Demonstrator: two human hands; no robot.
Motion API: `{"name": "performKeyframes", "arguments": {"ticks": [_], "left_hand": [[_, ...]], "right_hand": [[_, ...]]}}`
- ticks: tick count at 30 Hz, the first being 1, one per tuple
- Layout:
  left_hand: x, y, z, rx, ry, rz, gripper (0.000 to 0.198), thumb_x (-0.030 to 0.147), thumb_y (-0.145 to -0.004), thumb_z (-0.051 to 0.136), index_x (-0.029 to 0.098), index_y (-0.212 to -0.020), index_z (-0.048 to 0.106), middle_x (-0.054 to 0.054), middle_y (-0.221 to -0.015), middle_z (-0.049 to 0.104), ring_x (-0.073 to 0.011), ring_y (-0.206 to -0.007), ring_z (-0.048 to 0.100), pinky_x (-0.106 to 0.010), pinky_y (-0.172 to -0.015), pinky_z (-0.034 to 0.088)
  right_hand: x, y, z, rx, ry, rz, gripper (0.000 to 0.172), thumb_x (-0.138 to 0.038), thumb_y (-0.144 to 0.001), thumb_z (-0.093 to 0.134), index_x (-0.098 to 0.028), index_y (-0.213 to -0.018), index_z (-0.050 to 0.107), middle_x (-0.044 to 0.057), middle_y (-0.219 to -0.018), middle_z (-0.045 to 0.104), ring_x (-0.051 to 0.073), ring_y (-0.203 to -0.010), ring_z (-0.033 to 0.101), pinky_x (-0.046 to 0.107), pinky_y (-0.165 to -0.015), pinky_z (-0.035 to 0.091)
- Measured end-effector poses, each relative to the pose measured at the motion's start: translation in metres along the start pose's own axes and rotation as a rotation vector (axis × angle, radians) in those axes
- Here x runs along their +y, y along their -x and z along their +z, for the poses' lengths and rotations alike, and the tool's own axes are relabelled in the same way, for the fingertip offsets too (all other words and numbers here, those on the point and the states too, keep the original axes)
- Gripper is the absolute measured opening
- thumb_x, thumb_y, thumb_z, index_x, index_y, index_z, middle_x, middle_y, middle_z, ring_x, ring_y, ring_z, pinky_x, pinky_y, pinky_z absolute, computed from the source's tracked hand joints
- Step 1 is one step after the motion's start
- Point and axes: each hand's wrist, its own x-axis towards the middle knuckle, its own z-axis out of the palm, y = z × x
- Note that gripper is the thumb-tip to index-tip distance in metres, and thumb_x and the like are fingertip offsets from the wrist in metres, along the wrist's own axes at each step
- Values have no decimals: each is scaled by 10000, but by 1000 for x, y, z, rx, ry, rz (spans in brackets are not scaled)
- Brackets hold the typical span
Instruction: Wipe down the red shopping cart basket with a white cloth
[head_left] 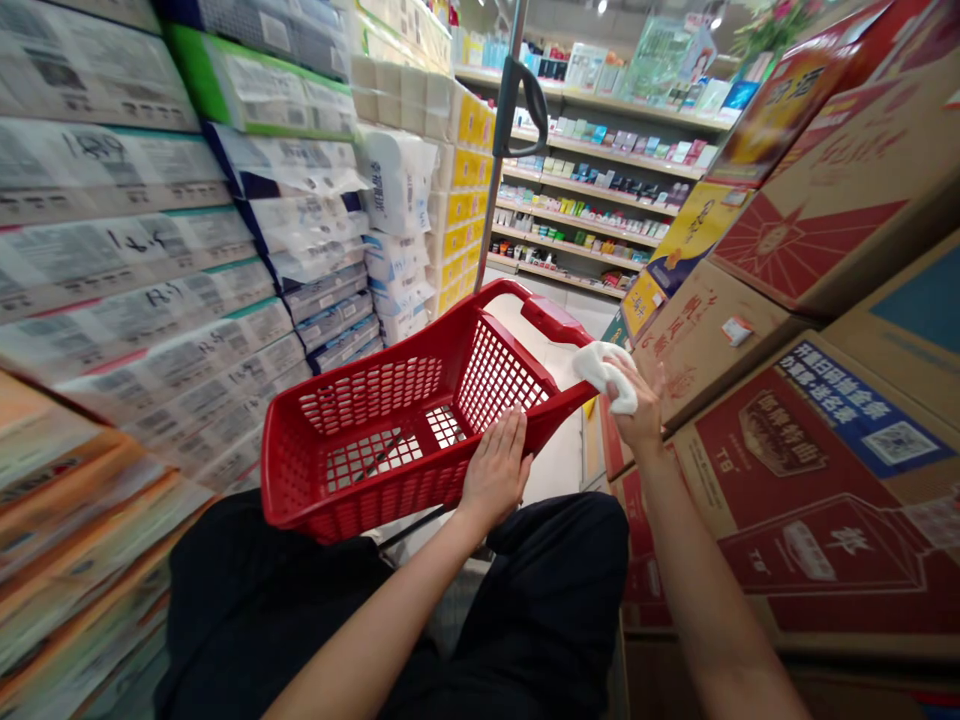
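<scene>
A red plastic shopping basket (405, 480) with slotted walls stands tilted in front of my legs. My left hand (496, 462) lies on its near rim, fingers stretched out and close together; the thumb is mostly hidden. My right hand (634, 396) is closed around a folded white cloth (600, 366) at the right end of the basket. There the cloth touches the corner where the red handle bar (553, 318) meets the side. Only the floor and a dark rod show through the basket's slots.
Stacked tissue packs (120, 170) rise close on the left. Printed cardboard cartons (825, 480) crowd the right side. A dark pole with a looped grip (525, 110) stands beyond the basket. Shelves of small boxed goods (600, 180) line the back.
</scene>
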Motion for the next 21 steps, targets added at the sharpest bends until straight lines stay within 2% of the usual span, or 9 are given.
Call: {"name": "performKeyframes", "arguments": {"ticks": [2,5,8,10,11,13,16,19,21], "left_hand": [[0,0,-1,0,0,-5,644,339,-991,322,67,-1539,123,-117,-1603,240,-221,-1496,169,-396,-1215,210],[0,1,-2,-3,10,-8,635,343,-992,322,67,-1536,144,-117,-1601,247,-216,-1497,167,-392,-1215,214],[-1,2,-4,-10,27,4,637,328,-985,334,65,-1535,147,-126,-1599,247,-224,-1496,174,-402,-1209,231],[-2,2,-4,-16,32,17,640,316,-975,354,58,-1529,165,-136,-1597,250,-234,-1497,169,-415,-1206,235],[-2,2,-4,-20,30,23,636,314,-973,359,55,-1525,179,-138,-1595,256,-235,-1497,165,-417,-1207,234],[-3,2,-4,-26,17,20,627,323,-978,355,57,-1522,192,-132,-1593,265,-225,-1499,160,-407,-1211,228],[-2,1,-4,-27,-13,2,629,338,-989,331,65,-1530,164,-116,-1596,263,-207,-1497,166,-386,-1215,226],[0,1,-3,-18,-30,2,637,342,-988,332,66,-1533,153,-116,-1596,261,-215,-1496,170,-394,-1213,230],[1,0,-2,-10,-31,-1,639,346,-988,333,64,-1533,152,-122,-1595,264,-216,-1496,173,-397,-1212,231]], "right_hand": [[-16,1,12,109,25,123,380,-302,-972,375,-218,-1255,614,111,-1270,660,277,-1286,538,611,-1174,96],[-64,15,35,189,53,242,387,-287,-973,379,-220,-1298,578,112,-1293,644,286,-1330,492,638,-1162,89],[-111,34,50,123,37,202,371,-278,-978,390,-218,-1295,574,96,-1300,643,271,-1341,484,596,-1183,79],[-126,45,52,49,13,122,372,-271,-981,391,-219,-1305,567,82,-1319,632,253,-1350,476,549,-1200,84],[-125,48,50,10,0,69,376,-268,-982,391,-223,-1314,562,73,-1329,627,246,-1354,473,529,-1207,78],[-108,50,40,-76,-30,-66,378,-267,-983,396,-241,-1324,558,53,-1335,625,234,-1344,485,503,-1220,42],[-58,37,18,-164,-70,-241,350,-284,-984,416,-253,-1281,599,45,-1306,646,234,-1303,531,487,-1226,20],[-12,15,0,-90,-56,-145,345,-308,-990,406,-229,-1239,632,72,-1296,651,255,-1298,534,520,-1213,76],[-2,3,-1,-10,-36,-40,352,-325,-989,399,-224,-1224,641,86,-1286,655,270,-1293,535,553,-1196,118]]}}
